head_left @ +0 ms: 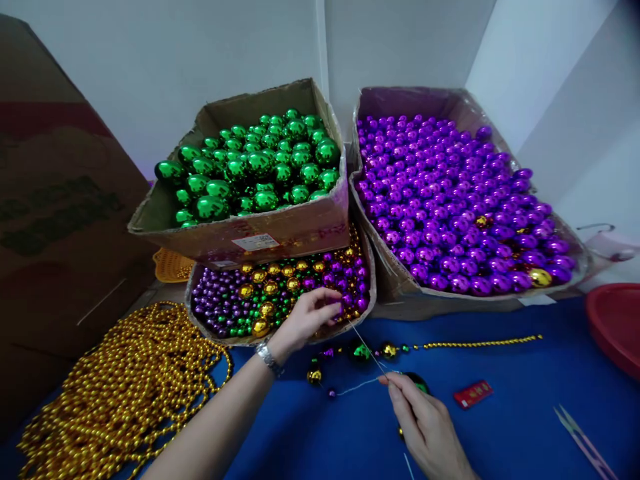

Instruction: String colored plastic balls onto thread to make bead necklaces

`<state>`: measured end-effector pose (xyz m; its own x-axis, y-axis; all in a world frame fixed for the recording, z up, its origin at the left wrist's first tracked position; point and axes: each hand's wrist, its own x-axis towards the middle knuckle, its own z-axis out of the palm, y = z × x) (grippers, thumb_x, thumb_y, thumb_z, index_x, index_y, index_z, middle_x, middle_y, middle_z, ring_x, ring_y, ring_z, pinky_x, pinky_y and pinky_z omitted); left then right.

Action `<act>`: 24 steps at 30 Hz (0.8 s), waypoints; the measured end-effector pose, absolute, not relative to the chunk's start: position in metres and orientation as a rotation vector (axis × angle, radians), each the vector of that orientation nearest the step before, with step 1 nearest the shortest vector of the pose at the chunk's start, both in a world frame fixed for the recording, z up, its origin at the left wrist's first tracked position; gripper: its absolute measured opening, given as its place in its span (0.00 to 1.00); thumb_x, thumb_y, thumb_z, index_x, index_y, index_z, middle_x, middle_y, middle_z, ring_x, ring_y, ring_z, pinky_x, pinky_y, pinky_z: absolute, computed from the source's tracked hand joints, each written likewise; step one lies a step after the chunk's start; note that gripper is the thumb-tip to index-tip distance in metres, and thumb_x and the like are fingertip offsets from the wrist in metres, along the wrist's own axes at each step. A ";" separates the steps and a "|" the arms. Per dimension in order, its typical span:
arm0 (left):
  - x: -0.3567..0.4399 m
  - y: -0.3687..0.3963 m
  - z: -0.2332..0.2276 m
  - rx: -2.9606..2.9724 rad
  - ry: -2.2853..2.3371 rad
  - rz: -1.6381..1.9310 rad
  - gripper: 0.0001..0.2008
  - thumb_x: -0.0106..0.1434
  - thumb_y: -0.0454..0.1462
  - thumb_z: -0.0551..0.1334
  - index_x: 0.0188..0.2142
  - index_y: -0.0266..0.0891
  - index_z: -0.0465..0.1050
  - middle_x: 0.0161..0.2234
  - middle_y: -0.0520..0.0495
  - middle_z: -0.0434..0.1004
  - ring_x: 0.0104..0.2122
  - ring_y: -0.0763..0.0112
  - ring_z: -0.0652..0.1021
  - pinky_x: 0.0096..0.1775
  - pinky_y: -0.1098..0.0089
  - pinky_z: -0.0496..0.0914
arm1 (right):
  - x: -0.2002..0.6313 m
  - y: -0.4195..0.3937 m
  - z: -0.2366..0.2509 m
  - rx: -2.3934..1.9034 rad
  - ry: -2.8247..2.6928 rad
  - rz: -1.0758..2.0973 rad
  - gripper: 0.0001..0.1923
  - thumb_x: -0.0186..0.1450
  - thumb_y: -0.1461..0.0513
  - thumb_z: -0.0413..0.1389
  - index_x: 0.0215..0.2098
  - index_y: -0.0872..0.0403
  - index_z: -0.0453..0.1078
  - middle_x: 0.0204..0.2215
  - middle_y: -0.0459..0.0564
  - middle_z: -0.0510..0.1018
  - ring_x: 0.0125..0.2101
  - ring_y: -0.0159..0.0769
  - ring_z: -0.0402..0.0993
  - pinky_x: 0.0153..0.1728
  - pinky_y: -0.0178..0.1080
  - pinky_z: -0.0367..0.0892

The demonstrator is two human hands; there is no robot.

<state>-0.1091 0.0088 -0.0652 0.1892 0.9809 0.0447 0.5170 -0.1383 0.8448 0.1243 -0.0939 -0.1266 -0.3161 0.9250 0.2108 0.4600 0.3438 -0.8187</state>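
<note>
My left hand (316, 315), with a watch (269, 357) on its wrist, reaches over the low box of mixed beads (280, 283). Its thumb and fingertips come together at the purple beads on the right side; what they pinch is too small to make out. My right hand (425, 420) grips a long thin needle (357, 332) whose tip points up toward the left hand. A white thread (357, 386) runs from the right hand to a small purple bead (332, 393). A curved string of green, gold and purple beads (389, 350) lies on the blue cloth, partly behind the right hand.
Boxes of green balls (260, 162) and purple balls (440, 200) stand behind. Gold bead strands (135, 380) are heaped at left beside a big carton (60, 220). A small red packet (473, 393), tweezer-like snips (583, 440) and a red basin (617, 327) are at right.
</note>
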 end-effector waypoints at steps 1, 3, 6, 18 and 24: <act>-0.108 0.005 -0.063 1.548 1.329 0.960 0.15 0.62 0.41 0.56 0.46 0.37 0.68 0.38 0.45 0.73 0.33 0.70 0.75 0.35 0.69 0.71 | 0.125 -0.094 -0.125 -1.215 -1.908 0.848 0.15 0.70 0.59 0.42 0.47 0.53 0.67 0.40 0.52 0.78 0.22 0.30 0.74 0.36 0.31 0.71; -0.106 -0.004 -0.056 1.099 1.122 1.167 0.13 0.60 0.40 0.60 0.43 0.37 0.70 0.37 0.46 0.72 0.33 0.72 0.74 0.35 0.70 0.72 | 0.128 -0.094 -0.120 -1.248 -1.881 0.838 0.15 0.70 0.59 0.42 0.46 0.53 0.68 0.39 0.52 0.78 0.27 0.32 0.76 0.37 0.32 0.71; -0.104 -0.018 -0.046 0.777 0.965 1.247 0.11 0.58 0.36 0.63 0.42 0.37 0.71 0.35 0.47 0.72 0.32 0.74 0.74 0.34 0.71 0.73 | 0.133 -0.093 -0.107 -1.321 -1.816 0.848 0.15 0.69 0.57 0.44 0.46 0.53 0.69 0.34 0.51 0.78 0.31 0.34 0.76 0.34 0.30 0.71; -0.093 -0.060 -0.040 0.494 0.892 1.285 0.14 0.59 0.32 0.62 0.45 0.35 0.71 0.39 0.44 0.76 0.36 0.70 0.78 0.37 0.74 0.76 | 0.142 -0.098 -0.081 -1.291 -1.787 0.838 0.14 0.69 0.58 0.45 0.45 0.54 0.69 0.24 0.47 0.76 0.24 0.31 0.74 0.25 0.28 0.69; -0.092 -0.064 -0.047 0.399 0.924 1.347 0.13 0.60 0.34 0.61 0.45 0.35 0.70 0.40 0.43 0.77 0.38 0.68 0.79 0.39 0.76 0.75 | 0.136 -0.102 -0.100 -1.057 -2.072 0.700 0.12 0.68 0.64 0.46 0.46 0.53 0.68 0.38 0.52 0.79 0.36 0.34 0.77 0.37 0.30 0.72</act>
<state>-0.0920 -0.0645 -0.0473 -0.0479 0.9411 -0.3347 -0.6512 0.2246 0.7249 0.1357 -0.1024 -0.1003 -0.4242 0.8403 0.3376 0.4633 0.5217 -0.7163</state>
